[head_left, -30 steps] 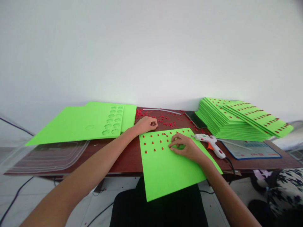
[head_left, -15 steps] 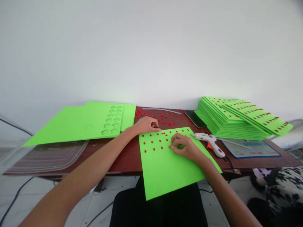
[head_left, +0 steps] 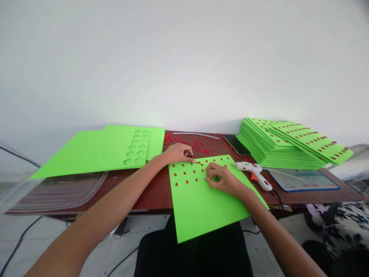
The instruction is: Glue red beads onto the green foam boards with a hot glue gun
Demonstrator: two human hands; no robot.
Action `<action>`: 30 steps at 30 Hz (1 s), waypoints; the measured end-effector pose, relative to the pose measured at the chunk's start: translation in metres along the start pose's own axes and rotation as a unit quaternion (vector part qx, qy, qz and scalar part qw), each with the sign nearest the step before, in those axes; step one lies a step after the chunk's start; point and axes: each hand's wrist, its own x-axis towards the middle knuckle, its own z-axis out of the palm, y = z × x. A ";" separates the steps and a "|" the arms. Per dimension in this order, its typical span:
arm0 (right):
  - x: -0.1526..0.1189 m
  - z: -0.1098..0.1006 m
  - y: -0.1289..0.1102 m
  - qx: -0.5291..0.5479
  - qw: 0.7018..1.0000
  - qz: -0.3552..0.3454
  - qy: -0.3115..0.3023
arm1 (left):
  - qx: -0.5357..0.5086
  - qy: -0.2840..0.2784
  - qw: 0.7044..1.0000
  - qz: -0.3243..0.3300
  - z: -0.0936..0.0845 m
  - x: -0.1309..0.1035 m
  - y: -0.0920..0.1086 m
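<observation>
A bright green sheet (head_left: pixel 207 211) lies on the table's front part and juts over its edge above my lap. Rows of small red pieces (head_left: pixel 187 182) dot its upper half. My left hand (head_left: pixel 180 153) rests at the sheet's top edge, its fingers curled and the tips down by a few loose red pieces (head_left: pixel 198 162). Over the middle of the sheet my right hand (head_left: pixel 220 177) is closed in a pinch, its fingertips low at the end of the third row; what it pinches is too small to make out. Right of it lies a white glue gun (head_left: pixel 255 169), nozzle toward the sheet.
Larger green sheets (head_left: pixel 86 150) lie at left over a clear plastic lid (head_left: pixel 63 192). Loose red pieces and a glue stick (head_left: pixel 196 134) are at the back. At right are a phone (head_left: pixel 236 144), a stack of dotted green sheets (head_left: pixel 276 150) and a flat grey-blue packet (head_left: pixel 305 180).
My right hand has shifted very slightly left, its fingers still pinched over the sheet. The left hand stays at the top edge. The whole view has moved slightly.
</observation>
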 end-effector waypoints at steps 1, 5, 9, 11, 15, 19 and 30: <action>0.000 0.000 0.000 0.002 1.000 -0.001 -0.001 | -0.003 0.000 1.000 -0.001 0.000 0.000 0.000; -0.001 -0.002 -0.002 0.004 1.000 0.007 0.001 | -0.011 0.001 1.000 0.000 0.001 0.000 -0.003; -0.002 -0.008 -0.005 0.015 0.999 0.040 0.024 | -0.010 0.000 1.000 0.002 0.003 0.002 -0.006; -0.002 -0.009 -0.005 0.011 0.998 0.047 0.034 | -0.011 -0.001 1.000 0.003 0.003 0.002 -0.006; -0.002 -0.004 -0.002 -0.019 0.999 0.030 0.024 | -0.011 0.003 1.000 0.000 0.003 0.001 -0.004; 0.000 0.003 -0.002 -0.054 0.998 0.005 0.012 | -0.008 0.003 1.000 -0.003 0.002 0.001 -0.002; -0.042 -0.041 0.009 -0.178 0.922 0.170 0.299 | -0.007 0.002 1.000 -0.004 0.001 0.001 -0.004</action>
